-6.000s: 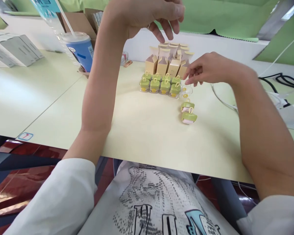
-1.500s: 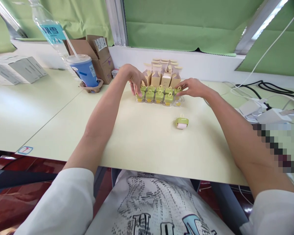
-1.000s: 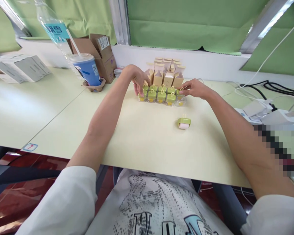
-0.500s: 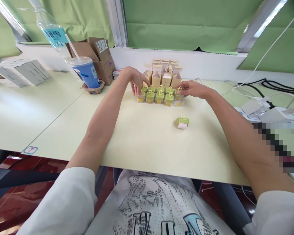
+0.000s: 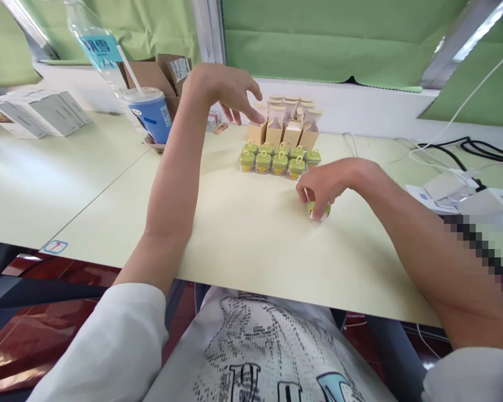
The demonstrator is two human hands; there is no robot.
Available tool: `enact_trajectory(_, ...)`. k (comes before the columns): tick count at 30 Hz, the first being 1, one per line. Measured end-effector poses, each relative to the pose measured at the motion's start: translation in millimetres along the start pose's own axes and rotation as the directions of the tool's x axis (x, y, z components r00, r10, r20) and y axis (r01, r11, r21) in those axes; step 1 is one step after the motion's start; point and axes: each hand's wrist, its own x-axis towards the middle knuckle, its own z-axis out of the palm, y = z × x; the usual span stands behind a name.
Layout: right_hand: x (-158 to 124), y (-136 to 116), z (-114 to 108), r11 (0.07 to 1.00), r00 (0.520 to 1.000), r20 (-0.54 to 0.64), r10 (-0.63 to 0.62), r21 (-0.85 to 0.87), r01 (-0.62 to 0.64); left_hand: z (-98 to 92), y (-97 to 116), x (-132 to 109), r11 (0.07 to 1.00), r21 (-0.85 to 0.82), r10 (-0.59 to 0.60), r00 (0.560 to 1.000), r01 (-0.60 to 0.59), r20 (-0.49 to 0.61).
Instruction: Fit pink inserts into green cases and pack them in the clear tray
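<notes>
Over the small tan paper boxes (image 5: 274,134) at the back, my left hand (image 5: 233,92) is raised with its fingers apart and nothing in it. The boxes stand in rows with their top flaps up. In front of them sit two rows of small clear containers with green lids and loops (image 5: 280,161). Right of centre, my right hand (image 5: 331,181) has its thumb and fingers around a green lid with a white underside (image 5: 318,211) on the table. The near right end of the container rows is partly hidden behind my right hand.
A blue drink cup (image 5: 151,117) with a straw, a tall plastic bottle (image 5: 98,47) and an open cardboard box (image 5: 171,72) stand back left. White boxes (image 5: 46,114) lie farther left. White plugs and adapters (image 5: 452,190) with cables (image 5: 486,149) occupy the right side.
My left hand has left the left end of the containers and risen to the tan boxes. My right hand has moved from the right end toward me, onto the lone green lid.
</notes>
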Motion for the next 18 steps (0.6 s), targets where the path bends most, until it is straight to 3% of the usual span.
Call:
enact_trajectory(3, -1, 1, 12, 0.991, 0.991, -0.008, -0.134, 0.03, 0.134, 2.0, 6, -8, 0.989, -0.087, 0.124, 0.991, -0.119, 0.048)
enact_trajectory(5, -8, 7, 15, 0.957, 0.96, -0.151, -0.234, 0.136, 0.255, 21.4, 14, -6, 0.94, -0.234, 0.264, 0.963, -0.246, 0.049)
enact_trajectory(7, -13, 11, 22, 0.838, 0.866, -0.446, -0.228, 0.363, 0.408, 57.3, 24, -5, 0.816, -0.44, 0.356, 0.926, -0.375, -0.13)
enact_trajectory(9, -12, 12, 37, 0.621, 0.721, -0.691, -0.053, 0.542, 0.566, 104.1, 34, -11, 0.635, -0.596, 0.329, 0.87, -0.491, -0.366)
enact_trajectory(10, -8, 12, 47, 0.534, 0.671, -0.741, 0.035, 0.581, 0.614, 128.3, 38, -17, 0.529, -0.683, 0.337, 0.863, -0.504, -0.376)
enact_trajectory(12, -1, 10, 70, 0.471, 0.632, -0.765, 0.122, 0.605, 0.642, 171.6, 42, -37, 0.314, -0.854, 0.393, 0.876, -0.414, -0.281)
enact_trajectory(14, 5, 7, 92, 0.492, 0.623, -0.773, 0.124, 0.593, 0.638, 201.8, 42, -61, 0.181, -0.946, 0.387, 0.904, -0.269, -0.183)
enact_trajectory(16, 8, 5, 111, 0.526, 0.615, -0.78, 0.115, 0.573, 0.628, 216.8, 39, -80, 0.086, -0.981, 0.335, 0.932, -0.176, -0.138)
enact_trajectory(18, 9, 2, 124, 0.544, 0.601, -0.787, 0.14, 0.568, 0.618, 219.8, 32, -92, 0.044, -0.986, 0.238, 0.96, -0.161, -0.146)
